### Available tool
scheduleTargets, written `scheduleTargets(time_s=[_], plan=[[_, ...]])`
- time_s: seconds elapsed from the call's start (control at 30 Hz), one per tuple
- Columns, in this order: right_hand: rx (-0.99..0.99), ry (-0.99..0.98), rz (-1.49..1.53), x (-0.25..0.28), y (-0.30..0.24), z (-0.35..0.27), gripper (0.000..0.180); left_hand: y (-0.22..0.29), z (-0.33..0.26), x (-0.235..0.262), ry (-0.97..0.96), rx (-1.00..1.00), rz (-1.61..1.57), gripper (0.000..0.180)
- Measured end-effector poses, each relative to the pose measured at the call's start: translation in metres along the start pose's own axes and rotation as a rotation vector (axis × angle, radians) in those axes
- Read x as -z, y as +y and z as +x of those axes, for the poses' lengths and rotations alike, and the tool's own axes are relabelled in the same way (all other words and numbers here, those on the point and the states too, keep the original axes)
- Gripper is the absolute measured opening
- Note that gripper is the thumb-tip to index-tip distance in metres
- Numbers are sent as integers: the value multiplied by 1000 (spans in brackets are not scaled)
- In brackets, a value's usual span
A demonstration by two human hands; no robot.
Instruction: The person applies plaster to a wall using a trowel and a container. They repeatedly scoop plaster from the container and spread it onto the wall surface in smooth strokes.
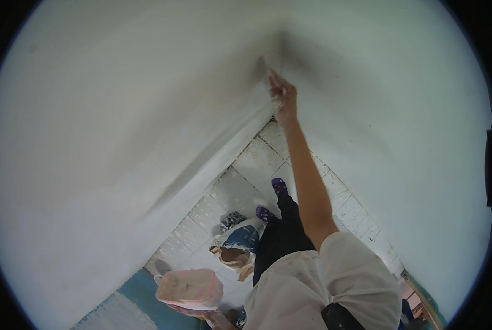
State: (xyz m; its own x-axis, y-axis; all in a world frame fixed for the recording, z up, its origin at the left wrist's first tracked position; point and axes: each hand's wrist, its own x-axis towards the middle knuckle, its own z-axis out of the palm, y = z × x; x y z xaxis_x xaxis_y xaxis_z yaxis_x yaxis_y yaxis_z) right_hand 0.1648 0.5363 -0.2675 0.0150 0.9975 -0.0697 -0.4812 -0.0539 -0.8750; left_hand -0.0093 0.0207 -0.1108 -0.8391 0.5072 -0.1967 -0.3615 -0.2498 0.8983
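Two white walls meet in a corner (279,49), and the right hand (283,102) is raised to that corner at the end of an outstretched bare forearm. Its fingers are closed around a small tool (269,70), whitish and narrow, whose tip lies against the wall right at the corner; the kind of tool cannot be told. The left hand (205,313) sits low at the bottom of the view, under a pink-smeared tub (190,287), gripping it from beneath; only part of that hand shows. The tub is held level, well apart from the raised hand. Below, a tiled floor (257,159) carries a heap of crumpled bags (238,245) just beside the person's dark trousers and purple shoes (272,199).
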Motion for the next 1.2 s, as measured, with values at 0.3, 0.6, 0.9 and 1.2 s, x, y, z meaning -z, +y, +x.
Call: scheduleTargets(time_s=[0.3, 0.6, 0.9, 1.2], plan=[[53, -312, -362, -148, 13, -206, 67, 36, -3, 21, 31, -158, 245, 67], [484, 411, -441, -156, 61, -173, 78, 38, -79, 50, 142, -31, -121, 70], [-416, 293, 830, -62, 98, -188, 31, 35, -56, 115, 32, -94, -44, 70], [-150, 218, 224, -168, 13, -180, 43, 32, -19, 115, 64, -62, -1, 70]])
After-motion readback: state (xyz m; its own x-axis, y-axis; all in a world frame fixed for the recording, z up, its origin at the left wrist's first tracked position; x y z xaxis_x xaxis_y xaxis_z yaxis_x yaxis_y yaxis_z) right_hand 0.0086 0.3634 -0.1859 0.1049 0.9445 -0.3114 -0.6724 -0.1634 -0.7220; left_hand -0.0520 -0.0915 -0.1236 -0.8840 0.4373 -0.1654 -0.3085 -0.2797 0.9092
